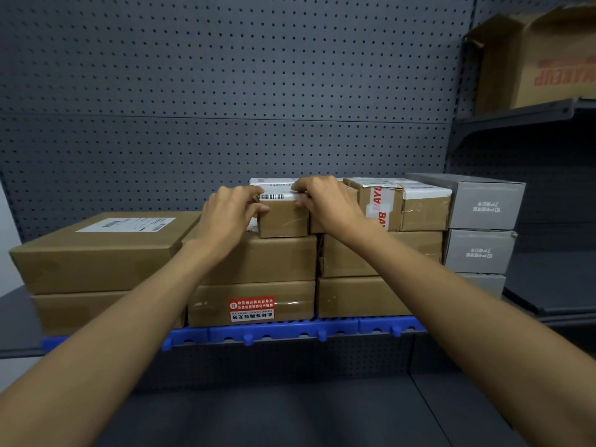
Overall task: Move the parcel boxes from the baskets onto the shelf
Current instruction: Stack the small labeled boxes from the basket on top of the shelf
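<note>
A small brown parcel box (282, 217) with a white barcode label sits on top of the stacked brown parcels on the shelf (19, 321). My left hand (230, 209) grips its left side with the thumb curled over the front edge. My right hand (327, 203) grips its right side, fingers curled over the top. To its right stands another small box with red-lettered tape (396, 206). Beneath them lie larger brown parcels (258, 259), one with a red and white sticker (252, 308). No basket is in view.
A wide flat parcel with a white label (96, 250) lies at the left. Grey boxes (483, 204) are stacked at the right. Blue plastic pallet strips (290, 332) run under the parcels. A torn carton (532, 59) sits on the upper right shelf. Pegboard backs the shelf.
</note>
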